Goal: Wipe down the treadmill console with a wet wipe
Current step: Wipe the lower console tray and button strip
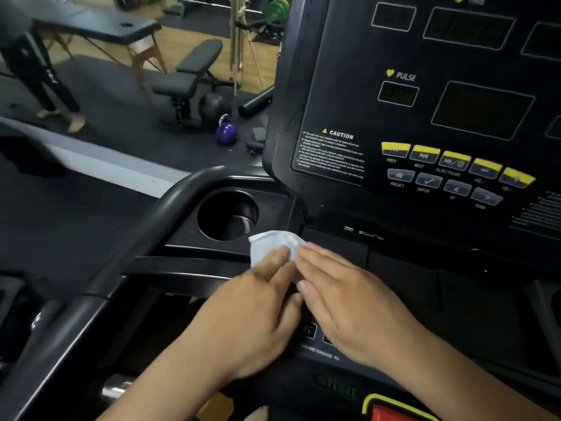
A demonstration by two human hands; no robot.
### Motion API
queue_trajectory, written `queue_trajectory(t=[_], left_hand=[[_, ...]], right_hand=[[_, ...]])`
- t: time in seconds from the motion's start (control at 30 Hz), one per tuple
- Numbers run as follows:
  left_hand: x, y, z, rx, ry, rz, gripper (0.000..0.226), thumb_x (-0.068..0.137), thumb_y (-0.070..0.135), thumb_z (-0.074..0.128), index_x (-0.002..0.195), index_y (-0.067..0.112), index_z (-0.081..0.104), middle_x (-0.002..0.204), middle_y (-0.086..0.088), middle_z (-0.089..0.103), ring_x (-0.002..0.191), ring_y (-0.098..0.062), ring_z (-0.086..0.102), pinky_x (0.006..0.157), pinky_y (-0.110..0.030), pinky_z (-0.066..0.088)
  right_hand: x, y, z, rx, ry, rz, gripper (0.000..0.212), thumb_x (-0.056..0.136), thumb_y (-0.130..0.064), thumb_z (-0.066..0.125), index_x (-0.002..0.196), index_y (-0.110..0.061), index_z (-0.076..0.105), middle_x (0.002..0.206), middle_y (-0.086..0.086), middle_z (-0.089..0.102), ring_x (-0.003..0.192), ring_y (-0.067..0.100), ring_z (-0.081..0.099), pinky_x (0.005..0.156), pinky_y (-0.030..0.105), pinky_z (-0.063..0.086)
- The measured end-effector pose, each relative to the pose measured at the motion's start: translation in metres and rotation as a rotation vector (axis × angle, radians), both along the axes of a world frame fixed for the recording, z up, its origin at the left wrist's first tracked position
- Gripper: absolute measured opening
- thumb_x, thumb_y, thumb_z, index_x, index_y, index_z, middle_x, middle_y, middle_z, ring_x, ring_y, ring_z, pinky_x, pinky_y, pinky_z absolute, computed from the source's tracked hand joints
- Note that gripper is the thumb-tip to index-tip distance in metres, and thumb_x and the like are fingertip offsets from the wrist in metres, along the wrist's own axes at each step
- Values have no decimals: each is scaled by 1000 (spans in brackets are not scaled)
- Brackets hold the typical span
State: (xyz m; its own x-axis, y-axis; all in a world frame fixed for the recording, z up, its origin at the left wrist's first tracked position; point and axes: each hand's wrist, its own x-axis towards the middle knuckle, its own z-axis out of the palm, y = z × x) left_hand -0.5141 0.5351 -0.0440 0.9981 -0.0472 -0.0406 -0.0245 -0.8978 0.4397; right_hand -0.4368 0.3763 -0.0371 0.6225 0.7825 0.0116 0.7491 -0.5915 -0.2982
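The black treadmill console [343, 86] fills the right side, with dark display windows and rows of yellow and grey buttons [455, 168]. A white wet wipe [270, 246] sits folded just below the console's lower left corner, near the cup holder [227, 214]. My left hand [252, 314] and my right hand [349, 299] meet at the wipe, fingertips pinching its near edge from either side. Part of the wipe is hidden under my fingers. Both hands hover over the lower control panel.
A curved black handrail [145, 232] runs along the left. A red stop button with yellow border [394, 411] sits at the bottom edge. Beyond, the gym floor holds a purple kettlebell [226, 132], a black bench [188, 77], a massage table [100, 28] and a standing person [36, 71].
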Motion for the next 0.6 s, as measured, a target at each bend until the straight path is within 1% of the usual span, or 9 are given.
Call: queue_trajectory(t=[0.1,0.17,0.23,0.27,0.33,0.4,0.5,0.57,0.6], left_hand=[[26,4,-11,-89,-17,-25,63,93,45,19,152,24,27,163,1,17,147,-13,21,115,-30,29],[34,7,-11,-88,-14,-39,66,92,48,12,153,26,26,162,1,19,149,-9,12,115,-36,30],[24,5,-6,-19,4,-81,62,94,47,14,152,32,25,162,2,19,148,-8,12,114,-34,32],[15,4,-4,8,13,-99,59,95,46,18,152,33,23,163,5,17,148,-7,12,114,-30,31],[4,5,-1,2,26,-96,61,94,45,23,154,32,22,163,9,12,147,-4,11,115,-26,28],[16,11,-6,-41,22,-70,65,92,44,23,154,27,25,162,6,16,146,-9,22,115,-28,29],[47,19,-11,-48,-14,-61,66,91,43,22,152,21,33,160,0,25,140,-23,39,108,-38,40],[47,20,-8,-25,-37,-97,63,91,42,21,143,18,46,151,-5,43,128,-27,52,100,-40,46],[41,20,-6,-14,-70,-109,61,90,43,21,134,17,54,140,-5,55,116,-29,60,93,-41,50]], right_hand=[[7,10,12,-68,34,-65,60,100,-46,17,151,-16,26,157,-3,28,143,9,23,114,19,10],[9,13,20,-88,3,-65,62,99,-48,15,151,-19,25,158,-6,26,142,5,18,105,7,-3],[2,8,23,-116,56,-26,67,97,-55,7,152,-22,25,158,-9,24,141,-1,9,97,0,-13],[-4,4,22,-138,104,-6,72,94,-60,2,153,-24,20,160,-11,18,142,-4,1,98,0,-15],[-12,-2,16,-211,159,14,82,85,-67,-8,155,-27,7,162,-14,1,142,-6,-11,106,8,-14],[-4,1,9,-236,153,-15,87,80,-69,-9,155,-26,3,161,-13,-4,143,-4,-13,109,13,-12],[13,13,6,-188,110,-73,89,81,-67,-6,155,-22,8,162,-7,0,145,0,-10,115,18,-7],[10,12,10,-164,143,-63,88,81,-68,-5,154,-23,15,162,-9,4,145,-2,-9,115,17,-5],[3,9,11,-161,172,-46,87,82,-69,-4,154,-25,17,162,-10,3,144,-3,-10,114,16,-5]])
